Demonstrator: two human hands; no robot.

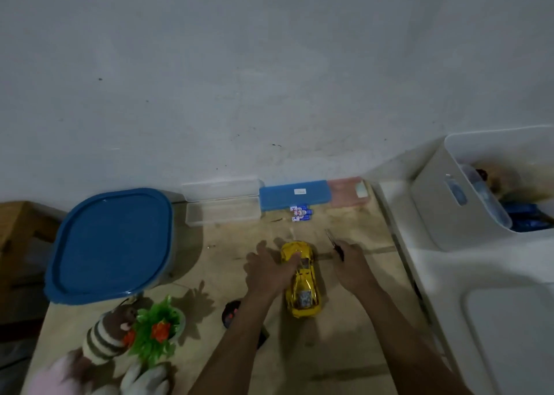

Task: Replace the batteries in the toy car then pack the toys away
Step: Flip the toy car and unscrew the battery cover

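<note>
A: What's nearest?
B: Soft toys (99, 343) and a plastic plant (156, 328) at 8 o'clock.

A: The hands?
B: The left hand (269, 271) lies spread on the yellow toy car (301, 277) at centre. At 3 o'clock of the car, the right hand (350, 262) is closed round a screwdriver (334, 241).

A: Farther?
B: Batteries (301, 213) at 12 o'clock, lidded blue tub (111, 244) at 9, white bin (479, 190) at 2.

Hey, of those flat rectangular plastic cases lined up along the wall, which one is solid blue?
The opaque blue rectangular case, third along from the left. The two cases left of it are clear, and the one on its right is translucent pink.
</note>
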